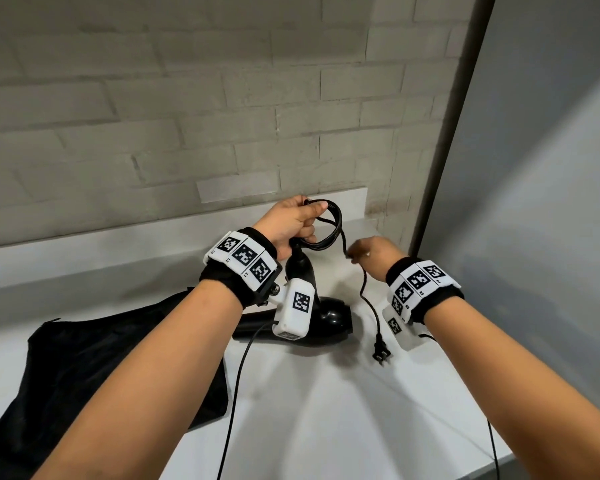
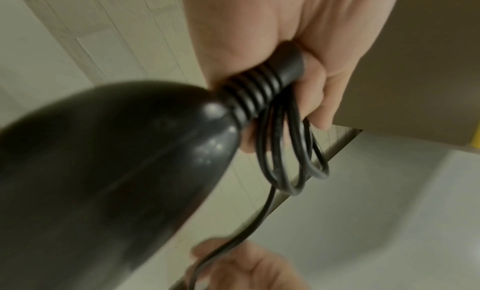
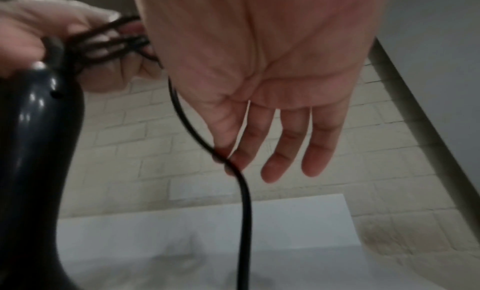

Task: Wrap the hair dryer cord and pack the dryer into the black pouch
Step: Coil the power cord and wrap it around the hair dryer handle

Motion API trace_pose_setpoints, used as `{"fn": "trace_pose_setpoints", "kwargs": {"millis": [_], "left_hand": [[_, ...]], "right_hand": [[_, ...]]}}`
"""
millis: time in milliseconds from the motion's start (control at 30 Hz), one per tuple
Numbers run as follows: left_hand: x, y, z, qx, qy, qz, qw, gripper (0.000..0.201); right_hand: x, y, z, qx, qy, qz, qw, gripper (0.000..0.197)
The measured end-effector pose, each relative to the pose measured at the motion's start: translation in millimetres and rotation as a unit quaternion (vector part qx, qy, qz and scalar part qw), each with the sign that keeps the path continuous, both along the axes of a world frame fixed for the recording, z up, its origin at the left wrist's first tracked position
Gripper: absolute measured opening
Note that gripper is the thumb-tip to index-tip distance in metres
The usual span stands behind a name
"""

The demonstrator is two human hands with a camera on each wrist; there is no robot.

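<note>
The head view is evenly lit and mostly sharp. Soft light from above gives weak grey shadows on the white flat table top (image 1: pixel 326 410), and a small glare sits on the glossy black plastic hair dryer (image 1: pixel 329 317). The painted grey brick wall (image 1: pixel 153 116) bends near the edges from the wide lens. The left wrist view is dimmer; the dryer body (image 2: pixel 103 171) is very close and out of focus, with small highlights. The right wrist view is the darkest and grainy, and the thin black cord (image 3: pixel 244 212) is blurred.
</note>
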State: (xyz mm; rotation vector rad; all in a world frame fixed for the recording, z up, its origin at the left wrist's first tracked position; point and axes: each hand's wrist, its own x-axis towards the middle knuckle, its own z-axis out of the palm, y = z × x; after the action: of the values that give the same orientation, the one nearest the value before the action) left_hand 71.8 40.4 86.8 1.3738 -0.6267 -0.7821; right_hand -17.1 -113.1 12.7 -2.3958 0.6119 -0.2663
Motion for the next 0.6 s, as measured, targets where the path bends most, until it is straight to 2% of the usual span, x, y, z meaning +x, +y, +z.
{"fn": "trace_pose_setpoints", "kwargs": {"millis": [100, 200, 300, 467, 600], "left_hand": [[3.1, 3.2, -0.7, -0.003, -0.003, 0.010, 1.000, 0.028], [4.5, 4.6, -0.8, -0.005, -0.006, 0.010, 1.000, 0.028], [3.1, 5.9, 0.9, -0.016, -0.002, 0.004, 1.000, 0.025], [-7.4, 5.2, 4.2, 0.021, -0.007, -0.028, 0.999, 0.046], [-7.5, 7.0, 7.3, 0.020, 0.011, -0.041, 0.999, 0.040]], "right_hand": [[2.5, 10.3, 13.2, 0.083, -0.114, 0.077, 0.987, 0.029], [5.5, 20.9, 24.7, 0.197, -0.129, 0.139, 0.962, 0.022], [9.2, 22.2, 23.6, 0.283, -0.151, 0.145, 0.936, 0.023], [17.5, 26.8, 20.7, 0.270, -0.169, 0.097, 0.943, 0.038], [21.7, 30.1, 38.8, 0.197, -0.141, 0.058, 0.969, 0.038]]}}
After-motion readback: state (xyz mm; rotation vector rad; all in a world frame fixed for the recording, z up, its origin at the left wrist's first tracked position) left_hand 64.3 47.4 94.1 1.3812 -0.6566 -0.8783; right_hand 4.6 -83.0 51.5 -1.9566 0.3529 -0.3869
